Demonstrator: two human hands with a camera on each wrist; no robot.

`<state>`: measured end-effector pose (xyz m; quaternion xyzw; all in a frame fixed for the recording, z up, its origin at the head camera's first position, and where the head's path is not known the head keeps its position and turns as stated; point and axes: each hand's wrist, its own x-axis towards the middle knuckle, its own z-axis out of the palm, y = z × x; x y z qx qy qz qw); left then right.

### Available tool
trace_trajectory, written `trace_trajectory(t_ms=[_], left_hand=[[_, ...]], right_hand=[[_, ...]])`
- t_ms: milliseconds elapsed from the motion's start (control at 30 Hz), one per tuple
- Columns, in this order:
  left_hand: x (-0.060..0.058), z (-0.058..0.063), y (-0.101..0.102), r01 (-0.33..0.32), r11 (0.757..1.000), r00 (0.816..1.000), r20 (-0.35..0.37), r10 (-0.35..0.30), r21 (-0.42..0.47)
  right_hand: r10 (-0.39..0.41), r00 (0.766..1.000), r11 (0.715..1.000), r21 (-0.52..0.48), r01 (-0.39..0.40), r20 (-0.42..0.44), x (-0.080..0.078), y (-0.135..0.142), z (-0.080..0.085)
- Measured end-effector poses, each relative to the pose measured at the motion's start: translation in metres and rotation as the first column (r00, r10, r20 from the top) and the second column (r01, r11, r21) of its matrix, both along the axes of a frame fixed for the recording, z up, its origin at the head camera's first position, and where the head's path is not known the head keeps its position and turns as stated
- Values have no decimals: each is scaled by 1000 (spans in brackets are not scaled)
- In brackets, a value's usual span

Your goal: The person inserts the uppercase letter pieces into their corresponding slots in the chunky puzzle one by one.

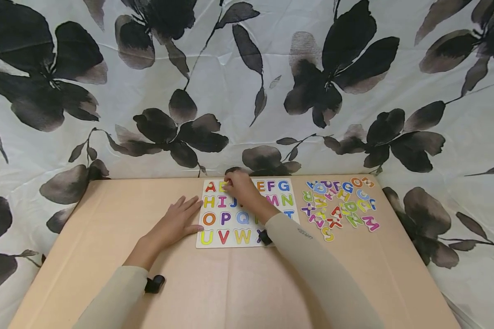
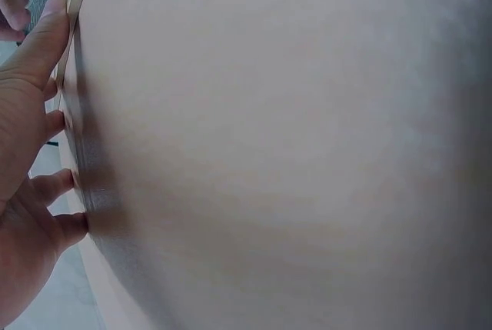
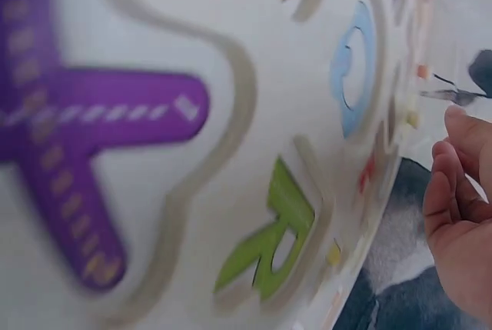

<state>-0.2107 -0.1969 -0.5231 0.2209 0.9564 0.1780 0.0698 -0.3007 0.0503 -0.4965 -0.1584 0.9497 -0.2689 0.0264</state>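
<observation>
At left, a pale grey-green sleeve (image 1: 115, 297) with a small black device (image 1: 154, 283) at its cuff leads to the left hand (image 1: 179, 217). Its fingers are spread and grasp nothing; thumb and fingertips touch the left edge of the flat white letter board (image 1: 230, 245). The board lies against the far edge of the tan rectangular tabletop (image 1: 181, 297), near that edge's middle, bearing rows of coloured capitals in recesses – among them a purple X (image 3: 54, 107) and a green R (image 3: 273, 230). The right hand (image 1: 247, 189) is over the board's top edge, right of the red A (image 1: 210, 186). Its fingers are bent, thumb near forefinger – I cannot tell whether they pinch a piece. Toward the tabletop's far right corner, loose multicoloured letter pieces (image 1: 336, 212) lie jumbled, some overlapping, just beside the board.
</observation>
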Motion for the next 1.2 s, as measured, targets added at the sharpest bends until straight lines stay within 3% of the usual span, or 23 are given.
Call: trace_trajectory(t_ms=[267, 467, 767, 1000, 1200], left_hand=[[0, 0, 1, -14, 1000, 1000, 3, 14, -3], [-1, 2, 1, -12, 1000, 1000, -4, 12, 1], [-3, 2, 5, -16, 1000, 1000, 10, 16, 4], [-2, 3, 7, -16, 1000, 1000, 8, 16, 3], [-1, 4, 6, -20, 1000, 1000, 1, 20, -8]], right_hand=[[16, 999, 990, -143, -20, -28, 13, 37, 8], [-30, 999, 980, -197, 22, -38, 21, 75, 11], [-126, 992, 979, -163, 123, -6, 30, 141, 13], [-155, 987, 978, -146, 147, -43, 42, 208, 11], [-250, 968, 960, -136, 245, -22, 48, 268, 3]])
